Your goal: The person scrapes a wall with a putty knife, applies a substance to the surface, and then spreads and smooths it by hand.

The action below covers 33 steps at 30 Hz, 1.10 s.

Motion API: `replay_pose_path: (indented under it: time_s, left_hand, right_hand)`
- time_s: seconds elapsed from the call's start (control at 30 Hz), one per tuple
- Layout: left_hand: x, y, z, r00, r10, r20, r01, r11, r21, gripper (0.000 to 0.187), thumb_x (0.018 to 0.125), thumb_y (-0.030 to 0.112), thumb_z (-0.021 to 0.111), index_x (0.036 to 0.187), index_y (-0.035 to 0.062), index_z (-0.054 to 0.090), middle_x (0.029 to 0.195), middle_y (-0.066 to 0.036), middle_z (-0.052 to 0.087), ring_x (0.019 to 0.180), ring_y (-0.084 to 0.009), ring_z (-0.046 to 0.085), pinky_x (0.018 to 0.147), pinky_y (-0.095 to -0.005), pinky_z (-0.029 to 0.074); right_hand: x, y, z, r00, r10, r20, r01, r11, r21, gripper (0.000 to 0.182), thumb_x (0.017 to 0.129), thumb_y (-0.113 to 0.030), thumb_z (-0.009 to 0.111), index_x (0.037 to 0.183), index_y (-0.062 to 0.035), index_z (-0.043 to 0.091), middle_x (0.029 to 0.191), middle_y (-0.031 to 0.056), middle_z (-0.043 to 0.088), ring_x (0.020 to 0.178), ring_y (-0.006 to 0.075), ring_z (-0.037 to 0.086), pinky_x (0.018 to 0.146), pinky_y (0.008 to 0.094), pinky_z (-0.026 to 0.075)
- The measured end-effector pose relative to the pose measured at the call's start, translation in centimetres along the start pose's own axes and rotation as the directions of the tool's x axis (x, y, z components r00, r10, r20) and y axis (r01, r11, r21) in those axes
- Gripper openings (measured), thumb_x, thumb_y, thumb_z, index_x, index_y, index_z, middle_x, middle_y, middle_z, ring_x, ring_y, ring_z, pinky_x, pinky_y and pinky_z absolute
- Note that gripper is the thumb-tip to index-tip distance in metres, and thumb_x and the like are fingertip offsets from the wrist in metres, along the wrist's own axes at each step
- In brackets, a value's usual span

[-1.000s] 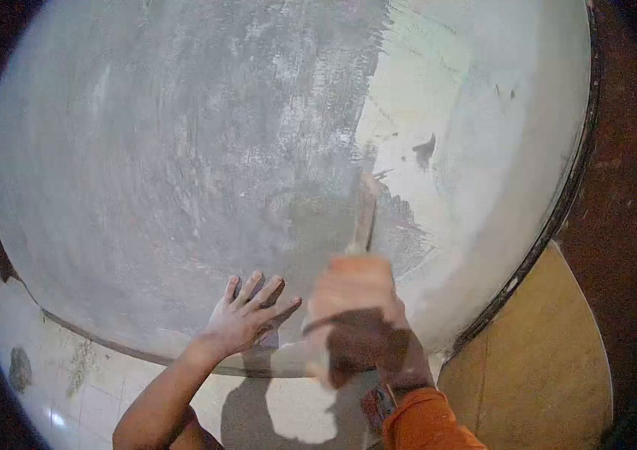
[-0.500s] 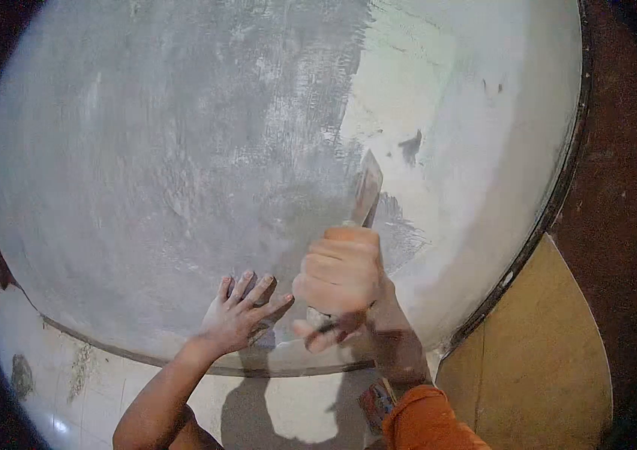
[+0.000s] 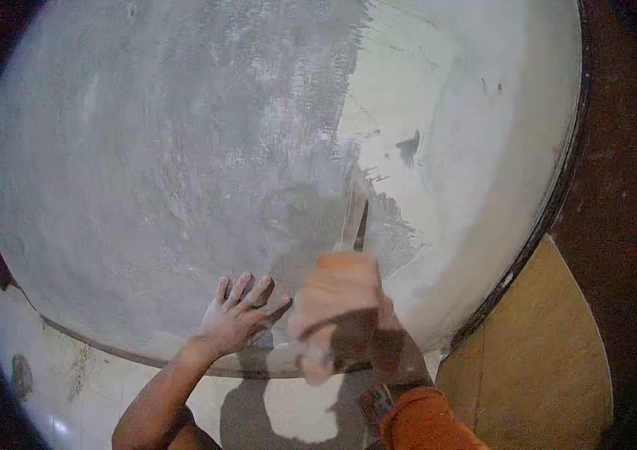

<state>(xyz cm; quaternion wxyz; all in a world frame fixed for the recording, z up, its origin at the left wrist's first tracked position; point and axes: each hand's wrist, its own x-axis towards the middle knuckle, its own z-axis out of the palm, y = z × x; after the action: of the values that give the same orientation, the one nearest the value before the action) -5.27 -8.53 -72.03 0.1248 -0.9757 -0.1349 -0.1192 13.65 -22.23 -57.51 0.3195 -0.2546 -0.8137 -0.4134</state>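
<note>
A large pale panel-like surface (image 3: 146, 150) fills most of the view, rough grey on the left and whitish green on the right. Against its lower part lies my left hand (image 3: 236, 319), flat with the fingers spread, holding nothing. My right hand (image 3: 341, 300) is wrapped round the handle of a scraper, a little blurred by motion. The scraper's narrow metal blade (image 3: 356, 214) points away from me, over the border between grey and pale areas. Its handle is hidden in my fist.
A dark rim (image 3: 536, 251) runs along the surface's right and lower edges. Beyond lie a tan board (image 3: 536, 345), a reddish-brown floor area (image 3: 626, 187) and light tiles (image 3: 93, 397). Dark marks (image 3: 409, 148) show on the pale part. Shadows fall below my hands.
My right hand has drawn the scraper down towards me and the blade has shifted slightly left. My left hand has stayed in place.
</note>
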Motion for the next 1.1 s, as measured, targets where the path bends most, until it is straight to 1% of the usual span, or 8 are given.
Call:
replay_pose_path:
  time_s: [0.17,0.23,0.33,0.5,0.7,0.9,1.03,1.1]
  left_hand:
    - [0.0,0.0,-0.1,1.000,-0.018,0.007,0.018,1.000,0.018,0.086,0.086,0.041,0.067,0.153,0.0429,0.013,0.160,-0.008,0.016,0.144,-0.0414,0.021,0.111,-0.0669,0.022]
    - [0.1,-0.1,0.3,1.000,0.003,-0.029,-0.003,1.000,0.017,0.086,0.086,0.042,0.067,0.153,0.0432,0.013,0.160,-0.008,0.016,0.144,-0.0415,0.020,0.111,-0.0671,0.021]
    - [0.1,0.0,0.1,0.999,-0.023,0.026,0.022,0.999,0.027,0.084,0.087,0.043,0.066,0.153,0.0434,0.012,0.161,-0.008,0.015,0.144,-0.0419,0.019,0.111,-0.0674,0.021]
    - [0.0,-0.2,0.7,1.000,-0.014,-0.023,0.014,1.000,0.009,0.076,0.091,0.044,0.059,0.153,0.0434,0.015,0.160,-0.008,0.015,0.144,-0.0423,0.018,0.111,-0.0678,0.020]
    - [0.2,0.1,-0.6,0.997,-0.034,0.068,0.034,0.999,-0.002,0.076,0.092,0.044,0.059,0.153,0.0432,0.014,0.160,-0.009,0.016,0.144,-0.0427,0.019,0.111,-0.0681,0.020]
    - [0.2,-0.1,-0.2,0.999,-0.023,0.031,0.023,1.000,0.003,0.077,0.091,0.044,0.060,0.153,0.0427,0.015,0.160,-0.009,0.015,0.143,-0.0429,0.021,0.111,-0.0684,0.021]
    - [0.2,0.1,-0.3,0.996,-0.032,0.087,0.030,0.999,0.024,0.080,0.089,0.043,0.062,0.153,0.0433,0.013,0.160,-0.009,0.015,0.144,-0.0430,0.018,0.110,-0.0688,0.020]
    - [0.0,0.0,0.0,1.000,0.000,0.028,-0.001,0.999,0.033,0.079,0.087,0.042,0.066,0.152,0.0379,0.022,0.160,-0.010,0.015,0.145,-0.0431,0.016,0.110,-0.0689,0.020]
  right_hand:
    - [-0.1,0.5,-0.2,1.000,-0.006,0.019,0.009,0.994,-0.108,0.027,0.050,-0.038,0.063,0.066,-0.0158,0.058,0.058,0.0012,0.042,0.051,0.0198,0.049,0.044,0.0346,0.037]
    - [-0.7,-0.2,0.1,0.999,-0.042,0.029,0.042,0.999,0.017,0.025,0.050,-0.036,0.061,0.065,-0.0167,0.057,0.058,0.0009,0.042,0.050,0.0199,0.049,0.044,0.0345,0.037]
    - [-0.8,-0.9,0.6,0.990,0.133,-0.042,-0.127,0.985,0.117,0.023,0.050,-0.034,0.060,0.065,-0.0164,0.056,0.058,0.0008,0.042,0.051,0.0196,0.050,0.044,0.0332,0.037]
    - [0.0,-0.6,0.2,1.000,0.023,0.011,-0.024,0.999,0.042,0.023,0.054,-0.033,0.061,0.069,-0.0157,0.058,0.061,0.0010,0.046,0.053,0.0201,0.052,0.045,0.0342,0.039]
    - [0.5,0.4,0.3,1.000,0.026,0.012,-0.027,1.000,0.009,0.024,0.054,-0.033,0.061,0.069,-0.0155,0.057,0.061,0.0009,0.045,0.053,0.0202,0.052,0.045,0.0342,0.039]
    - [-0.2,-1.0,0.9,1.000,0.030,-0.001,-0.030,0.996,0.085,0.024,0.054,-0.034,0.061,0.069,-0.0152,0.057,0.061,0.0009,0.045,0.053,0.0203,0.052,0.045,0.0342,0.039]
    - [0.6,0.9,0.4,1.000,0.017,0.005,-0.017,1.000,0.010,0.025,0.055,-0.035,0.062,0.069,-0.0151,0.056,0.061,0.0008,0.045,0.053,0.0203,0.052,0.044,0.0342,0.039]
    - [0.7,0.3,0.4,1.000,0.004,0.003,-0.004,0.999,0.035,0.025,0.055,-0.035,0.062,0.069,-0.0150,0.056,0.060,0.0008,0.045,0.053,0.0204,0.052,0.044,0.0342,0.039]
